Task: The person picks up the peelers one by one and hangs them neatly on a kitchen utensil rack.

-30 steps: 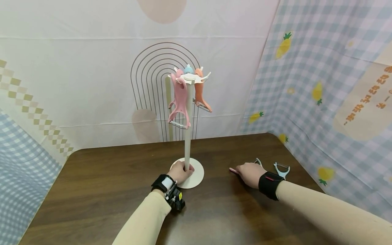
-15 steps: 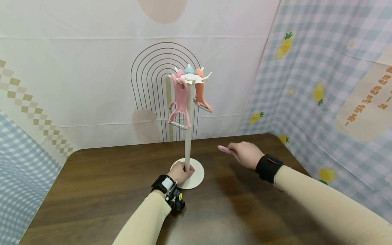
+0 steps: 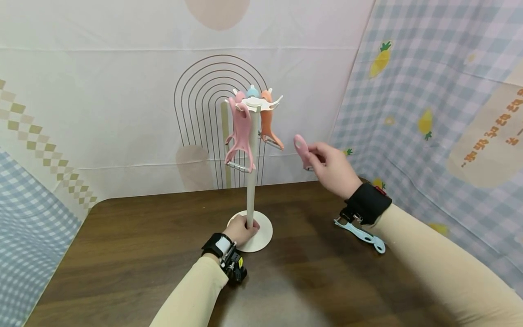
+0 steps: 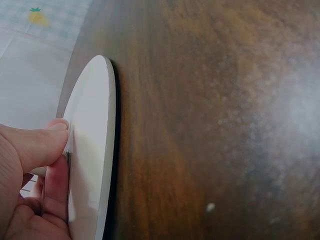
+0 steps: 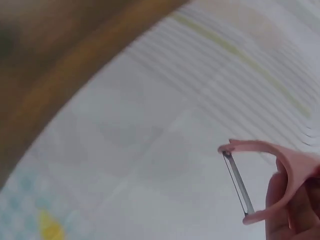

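My left hand [image 3: 242,230] grips the bottom of the post of a white stand [image 3: 251,195], just above its round base [image 4: 95,150]. Raised to the right of the stand, my right hand [image 3: 335,167] pinches a pink peeler [image 3: 301,147], its handle hole uppermost. In the right wrist view, the fingers lie behind the forked head of this peeler [image 5: 295,167], and its metal blade shows. From the stand's hooks hang another pink peeler [image 3: 241,131], an orange peeler [image 3: 266,120], and a blue one [image 3: 252,92] at the back, mostly hidden.
A light blue peeler [image 3: 363,235] lies on the brown wooden table [image 3: 143,254] under my right forearm, its blade end partly covered by the wrist strap. A white patterned cloth [image 3: 122,113] hangs behind, and a checked cloth [image 3: 429,91] on the right.
My right hand has lifted the pink peeler from the table and raised it toward the hook level, tilting it upright. My left hand stays on the post.
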Demonstrator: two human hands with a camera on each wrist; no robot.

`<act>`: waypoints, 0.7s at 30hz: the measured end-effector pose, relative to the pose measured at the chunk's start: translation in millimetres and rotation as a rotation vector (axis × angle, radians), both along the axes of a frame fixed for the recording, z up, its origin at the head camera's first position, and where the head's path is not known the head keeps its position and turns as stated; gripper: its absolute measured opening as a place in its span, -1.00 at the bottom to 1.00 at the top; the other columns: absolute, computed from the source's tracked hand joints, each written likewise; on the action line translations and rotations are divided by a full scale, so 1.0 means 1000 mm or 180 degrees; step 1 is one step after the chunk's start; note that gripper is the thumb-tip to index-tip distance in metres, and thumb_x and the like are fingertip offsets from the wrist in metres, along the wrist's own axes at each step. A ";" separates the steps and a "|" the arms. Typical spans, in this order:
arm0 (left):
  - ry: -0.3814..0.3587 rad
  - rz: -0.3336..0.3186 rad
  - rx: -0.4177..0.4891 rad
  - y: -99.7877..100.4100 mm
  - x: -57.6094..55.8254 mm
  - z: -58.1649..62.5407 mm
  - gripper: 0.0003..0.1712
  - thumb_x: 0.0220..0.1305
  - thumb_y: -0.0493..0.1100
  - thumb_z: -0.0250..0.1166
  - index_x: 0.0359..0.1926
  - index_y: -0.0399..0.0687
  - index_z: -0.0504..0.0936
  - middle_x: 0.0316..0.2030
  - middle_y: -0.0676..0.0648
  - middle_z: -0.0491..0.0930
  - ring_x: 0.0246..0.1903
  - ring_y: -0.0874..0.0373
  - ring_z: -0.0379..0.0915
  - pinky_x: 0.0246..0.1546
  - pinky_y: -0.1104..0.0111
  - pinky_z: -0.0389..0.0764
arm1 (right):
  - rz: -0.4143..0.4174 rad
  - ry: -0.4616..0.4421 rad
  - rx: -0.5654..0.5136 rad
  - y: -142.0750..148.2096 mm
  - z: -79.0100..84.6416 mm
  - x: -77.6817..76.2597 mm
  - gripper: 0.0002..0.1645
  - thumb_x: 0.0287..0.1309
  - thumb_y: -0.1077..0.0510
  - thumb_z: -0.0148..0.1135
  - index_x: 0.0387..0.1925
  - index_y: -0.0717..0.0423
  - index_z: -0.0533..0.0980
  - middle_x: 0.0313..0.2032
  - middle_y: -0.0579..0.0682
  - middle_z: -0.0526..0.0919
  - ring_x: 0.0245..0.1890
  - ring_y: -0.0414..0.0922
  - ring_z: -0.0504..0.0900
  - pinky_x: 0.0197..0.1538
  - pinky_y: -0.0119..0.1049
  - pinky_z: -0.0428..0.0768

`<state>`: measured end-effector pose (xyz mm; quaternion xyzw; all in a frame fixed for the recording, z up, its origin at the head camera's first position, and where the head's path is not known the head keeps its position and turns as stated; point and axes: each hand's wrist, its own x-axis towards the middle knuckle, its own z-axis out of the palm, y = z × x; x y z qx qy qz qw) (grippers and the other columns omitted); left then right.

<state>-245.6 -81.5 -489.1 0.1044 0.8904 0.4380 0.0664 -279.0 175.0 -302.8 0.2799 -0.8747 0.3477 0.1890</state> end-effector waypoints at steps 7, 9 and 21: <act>0.0001 -0.0024 -0.0011 0.000 -0.003 -0.003 -0.95 0.26 -0.30 0.27 -0.31 -0.18 0.66 -0.43 -0.03 0.61 -0.39 0.15 0.47 -0.23 0.24 0.48 | 0.0009 0.0274 -0.0378 -0.015 0.039 0.002 -0.76 0.35 0.15 0.14 -0.09 0.23 0.55 -0.22 0.04 0.68 -0.26 -0.17 0.64 -0.21 -0.43 0.52; 0.0004 -0.0022 -0.0015 0.000 -0.004 -0.005 -0.96 0.25 -0.30 0.27 -0.32 -0.17 0.66 -0.43 -0.03 0.61 -0.40 0.16 0.46 -0.24 0.26 0.48 | 0.0040 0.0289 -0.0496 -0.019 0.047 0.003 -0.76 0.34 0.14 0.15 -0.09 0.24 0.54 -0.22 0.05 0.68 -0.25 -0.17 0.63 -0.19 -0.45 0.51; 0.0147 -0.0046 0.0005 -0.001 -0.004 -0.008 -0.95 0.25 -0.32 0.28 -0.33 -0.19 0.67 -0.48 -0.02 0.60 -0.45 0.18 0.45 -0.33 0.31 0.49 | 0.0198 0.0421 -0.0692 -0.043 0.065 0.013 -0.78 0.33 0.17 0.16 -0.14 0.28 0.46 -0.12 0.06 0.61 -0.16 -0.18 0.62 -0.07 -0.30 0.57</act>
